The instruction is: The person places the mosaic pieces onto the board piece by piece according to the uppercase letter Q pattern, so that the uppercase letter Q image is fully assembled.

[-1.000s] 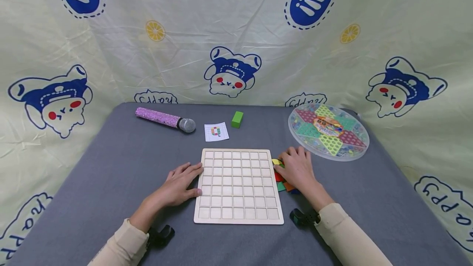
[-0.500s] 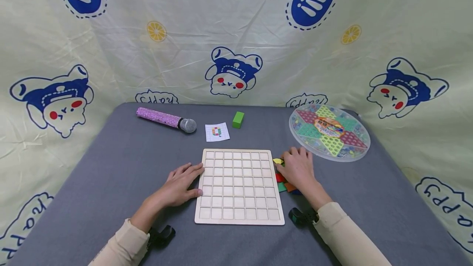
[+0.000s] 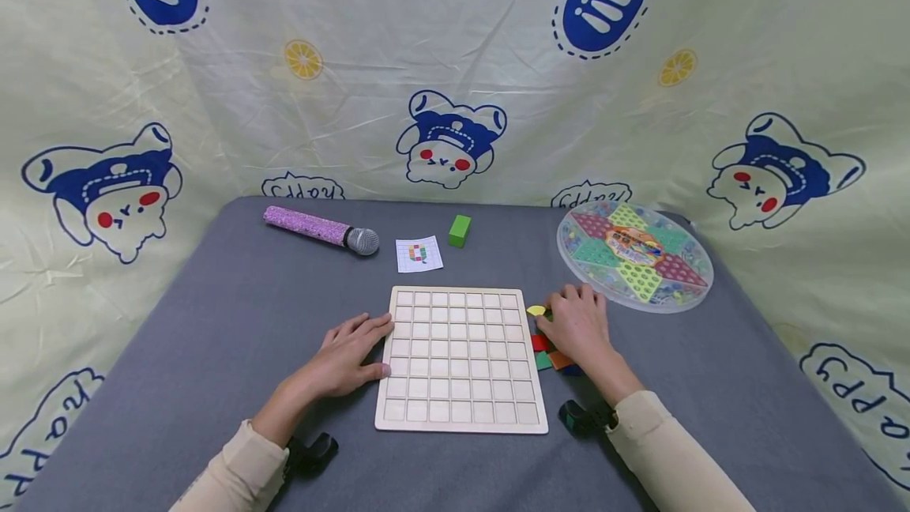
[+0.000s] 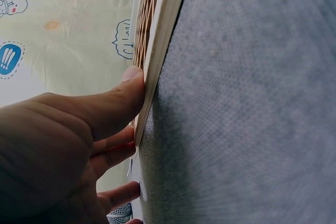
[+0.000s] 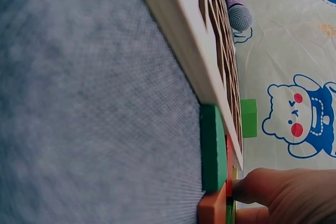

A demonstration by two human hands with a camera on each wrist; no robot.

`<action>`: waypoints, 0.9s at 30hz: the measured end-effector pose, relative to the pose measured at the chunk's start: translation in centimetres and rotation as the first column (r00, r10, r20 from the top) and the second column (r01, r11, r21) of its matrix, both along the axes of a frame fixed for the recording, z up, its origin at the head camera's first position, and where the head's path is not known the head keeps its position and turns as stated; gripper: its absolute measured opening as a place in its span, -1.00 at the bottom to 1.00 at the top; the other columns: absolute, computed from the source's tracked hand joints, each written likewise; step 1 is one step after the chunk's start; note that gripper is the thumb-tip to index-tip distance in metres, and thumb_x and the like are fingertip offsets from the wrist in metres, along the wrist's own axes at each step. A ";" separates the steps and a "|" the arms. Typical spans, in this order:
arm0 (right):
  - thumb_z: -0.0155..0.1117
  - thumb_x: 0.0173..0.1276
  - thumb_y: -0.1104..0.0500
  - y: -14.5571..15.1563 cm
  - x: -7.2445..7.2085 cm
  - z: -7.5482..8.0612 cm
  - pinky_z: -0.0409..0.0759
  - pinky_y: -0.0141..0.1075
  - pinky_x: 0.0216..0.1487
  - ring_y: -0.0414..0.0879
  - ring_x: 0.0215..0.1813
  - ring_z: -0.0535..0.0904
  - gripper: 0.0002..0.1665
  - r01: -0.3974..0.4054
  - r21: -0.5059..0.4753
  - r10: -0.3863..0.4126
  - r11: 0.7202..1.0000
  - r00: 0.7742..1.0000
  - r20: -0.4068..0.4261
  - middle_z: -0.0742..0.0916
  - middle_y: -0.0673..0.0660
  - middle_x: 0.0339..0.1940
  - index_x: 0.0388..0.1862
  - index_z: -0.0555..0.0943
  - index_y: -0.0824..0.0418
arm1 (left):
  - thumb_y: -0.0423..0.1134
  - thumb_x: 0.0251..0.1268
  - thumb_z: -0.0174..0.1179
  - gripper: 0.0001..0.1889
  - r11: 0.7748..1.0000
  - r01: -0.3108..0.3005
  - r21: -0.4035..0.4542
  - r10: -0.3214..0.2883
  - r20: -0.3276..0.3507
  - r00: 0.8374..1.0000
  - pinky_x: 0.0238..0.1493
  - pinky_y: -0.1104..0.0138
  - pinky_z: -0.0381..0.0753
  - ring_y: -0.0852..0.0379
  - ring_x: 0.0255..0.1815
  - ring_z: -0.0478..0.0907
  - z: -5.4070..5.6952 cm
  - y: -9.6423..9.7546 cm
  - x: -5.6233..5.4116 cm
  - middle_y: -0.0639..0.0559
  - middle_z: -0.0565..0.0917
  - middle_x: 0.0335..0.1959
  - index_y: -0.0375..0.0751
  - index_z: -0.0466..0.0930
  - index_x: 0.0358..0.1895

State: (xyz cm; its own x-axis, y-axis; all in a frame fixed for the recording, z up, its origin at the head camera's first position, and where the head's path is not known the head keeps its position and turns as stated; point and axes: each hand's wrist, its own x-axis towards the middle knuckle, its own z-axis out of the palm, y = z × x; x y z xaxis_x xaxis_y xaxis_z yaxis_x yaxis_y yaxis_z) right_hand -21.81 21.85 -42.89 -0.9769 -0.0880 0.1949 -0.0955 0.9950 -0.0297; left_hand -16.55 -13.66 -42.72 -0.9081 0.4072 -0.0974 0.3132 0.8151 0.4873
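The gridded board lies flat on the desk, its cells all bare; the coloured pieces lie clustered just beside its right edge, so the work looks barely begun, with every visible piece left outside the grid; the left hand touches the left edge, its grip spread and relaxed; the right hand bends over the pieces, and I cannot tell whether its grip is clamped on one; beyond lie a patterned card, green block, microphone and round game box.
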 end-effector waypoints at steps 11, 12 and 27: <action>0.37 0.15 -0.02 0.0 0.1 0.5 0.25 0.09 0.06 0.17 -0.05 0.37 -0.69 -0.038 -0.020 0.037 0.999 0.998 -0.044 0.63 0.19 -0.27 -0.29 0.70 0.21 | -0.05 0.23 0.24 -0.28 1.000 0.000 -0.002 0.000 -0.004 1.000 0.37 -0.18 -0.01 -0.18 0.52 -0.01 -0.1 -0.1 -0.1 0.02 0.19 0.49 -0.08 0.19 0.43; 0.37 0.14 -0.01 0.0 0.1 0.5 0.25 0.09 0.06 0.17 -0.06 0.38 -0.69 -0.046 -0.021 0.045 0.999 0.997 -0.055 0.63 0.19 -0.28 -0.30 0.70 0.21 | -0.06 0.22 0.24 -0.28 1.000 0.001 -0.001 -0.001 -0.007 1.000 0.37 -0.18 -0.01 -0.19 0.52 -0.01 -0.1 -0.1 -0.1 0.01 0.20 0.49 -0.09 0.20 0.43; 0.40 0.13 0.00 -3.0 0.7 1.2 0.33 0.01 -0.05 0.08 -0.16 0.42 -0.74 -0.249 0.038 0.251 0.968 0.952 -0.175 0.64 0.11 -0.30 -0.30 0.70 0.13 | -0.07 0.23 0.23 -0.29 1.000 0.014 -0.010 -0.014 -0.016 1.000 0.36 -0.20 0.01 -0.20 0.51 0.01 0.2 -0.1 0.0 -0.01 0.22 0.48 -0.13 0.21 0.42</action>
State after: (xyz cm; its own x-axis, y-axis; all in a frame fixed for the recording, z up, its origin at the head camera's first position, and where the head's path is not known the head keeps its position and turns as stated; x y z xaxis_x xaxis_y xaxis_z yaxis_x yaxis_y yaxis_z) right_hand -21.16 18.80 -41.66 -0.8732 -0.3293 0.3593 -0.3437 0.9387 0.0251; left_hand -16.54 -13.75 -42.53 -0.9038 0.4189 -0.0873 0.3322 0.8155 0.4740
